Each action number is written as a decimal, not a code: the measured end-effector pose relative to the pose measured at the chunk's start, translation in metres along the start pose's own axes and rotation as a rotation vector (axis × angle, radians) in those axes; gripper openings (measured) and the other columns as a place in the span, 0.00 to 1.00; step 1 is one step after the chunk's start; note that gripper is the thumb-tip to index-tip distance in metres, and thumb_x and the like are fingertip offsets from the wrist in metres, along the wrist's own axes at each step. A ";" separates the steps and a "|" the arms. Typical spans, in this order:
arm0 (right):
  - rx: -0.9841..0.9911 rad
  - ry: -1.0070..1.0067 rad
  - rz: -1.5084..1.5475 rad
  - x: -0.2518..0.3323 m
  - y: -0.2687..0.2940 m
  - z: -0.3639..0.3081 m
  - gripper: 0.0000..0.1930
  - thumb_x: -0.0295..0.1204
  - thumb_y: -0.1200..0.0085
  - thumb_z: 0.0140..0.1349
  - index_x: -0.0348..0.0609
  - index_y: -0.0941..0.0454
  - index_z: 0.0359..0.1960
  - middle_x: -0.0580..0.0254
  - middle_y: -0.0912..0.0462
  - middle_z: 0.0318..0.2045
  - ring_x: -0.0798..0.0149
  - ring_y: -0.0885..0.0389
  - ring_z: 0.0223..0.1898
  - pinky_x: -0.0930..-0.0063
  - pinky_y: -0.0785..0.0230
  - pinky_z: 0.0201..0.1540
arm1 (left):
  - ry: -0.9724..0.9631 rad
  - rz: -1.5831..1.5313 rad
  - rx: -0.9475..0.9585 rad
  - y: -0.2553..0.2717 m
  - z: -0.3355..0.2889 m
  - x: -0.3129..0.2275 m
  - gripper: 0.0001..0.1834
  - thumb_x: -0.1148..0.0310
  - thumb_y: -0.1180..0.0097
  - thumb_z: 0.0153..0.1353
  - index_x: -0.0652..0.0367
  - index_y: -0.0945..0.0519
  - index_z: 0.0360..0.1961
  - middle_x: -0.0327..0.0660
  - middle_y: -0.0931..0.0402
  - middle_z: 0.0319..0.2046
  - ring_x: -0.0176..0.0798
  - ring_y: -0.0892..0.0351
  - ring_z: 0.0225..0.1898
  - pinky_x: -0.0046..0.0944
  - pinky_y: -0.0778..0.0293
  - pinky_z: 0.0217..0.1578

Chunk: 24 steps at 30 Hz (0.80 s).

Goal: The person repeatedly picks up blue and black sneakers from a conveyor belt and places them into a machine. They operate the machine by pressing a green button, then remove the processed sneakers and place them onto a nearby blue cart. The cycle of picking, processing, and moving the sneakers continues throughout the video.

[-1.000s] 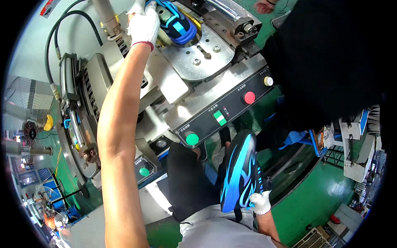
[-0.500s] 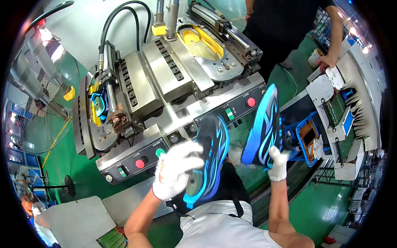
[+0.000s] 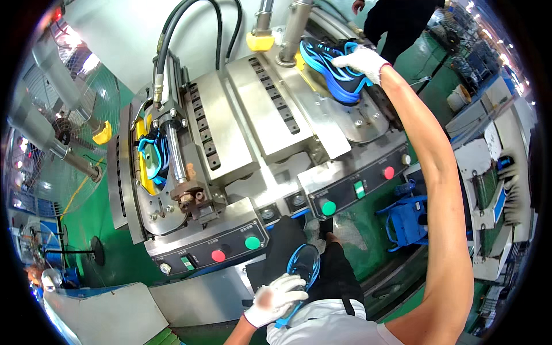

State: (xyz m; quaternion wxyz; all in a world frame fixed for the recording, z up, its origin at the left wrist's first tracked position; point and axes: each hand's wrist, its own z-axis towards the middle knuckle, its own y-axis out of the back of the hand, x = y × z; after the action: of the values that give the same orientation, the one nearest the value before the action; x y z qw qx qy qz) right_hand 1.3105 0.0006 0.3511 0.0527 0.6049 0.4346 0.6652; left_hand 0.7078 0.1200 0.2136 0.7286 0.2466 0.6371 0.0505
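Note:
My right hand (image 3: 361, 59), in a white glove, reaches far up and grips a black shoe with blue stripes (image 3: 336, 72) lying on the right station of a steel press machine (image 3: 270, 115). Close to my body, my gloved left hand (image 3: 276, 299) holds a second shoe with a blue sole (image 3: 303, 263), sole facing up. A third blue and black shoe (image 3: 150, 158) sits clamped over a yellow form in the machine's left station.
Two control panels carry red and green buttons (image 3: 233, 248) (image 3: 356, 192). Black hoses (image 3: 184, 34) rise behind the machine. A fan (image 3: 63, 144) stands at the left. A blue cart (image 3: 408, 218) and shelves are at the right. Another person (image 3: 402, 17) stands behind the machine.
My right hand carried its shoe from beside my body up onto the right station. My left hand lowered its shoe closer to my waist. The view swung left.

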 end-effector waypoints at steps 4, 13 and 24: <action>-0.083 -0.042 -0.706 0.009 -0.071 0.055 0.33 0.50 0.32 0.56 0.43 0.15 0.59 0.49 0.12 0.57 0.50 0.12 0.56 0.62 0.23 0.61 | 0.006 -0.083 -0.043 0.003 -0.003 0.015 0.18 0.69 0.41 0.60 0.48 0.13 0.51 0.47 0.20 0.61 0.58 0.19 0.60 0.56 0.25 0.67; -0.205 0.038 -0.745 -0.026 -0.090 0.065 0.44 0.61 0.36 0.62 0.31 0.23 0.65 0.33 0.17 0.58 0.43 0.15 0.60 0.56 0.23 0.62 | 0.079 -0.136 -0.007 0.011 -0.008 0.017 0.18 0.69 0.44 0.60 0.48 0.12 0.51 0.48 0.22 0.62 0.59 0.23 0.65 0.60 0.31 0.70; -0.299 0.481 -0.017 0.025 -0.155 -0.229 0.41 0.40 0.31 0.62 0.35 0.32 0.74 0.36 0.28 0.71 0.36 0.29 0.73 0.51 0.36 0.75 | 0.084 -0.079 -0.026 -0.011 -0.015 0.008 0.17 0.68 0.45 0.59 0.46 0.12 0.48 0.44 0.22 0.65 0.59 0.31 0.73 0.59 0.43 0.77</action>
State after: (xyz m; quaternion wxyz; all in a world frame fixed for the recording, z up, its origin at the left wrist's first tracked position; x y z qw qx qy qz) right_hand 1.0384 -0.0064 0.2955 0.0421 0.4115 0.3366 0.8459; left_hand 0.6928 0.1181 0.2006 0.7059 0.2094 0.6755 0.0401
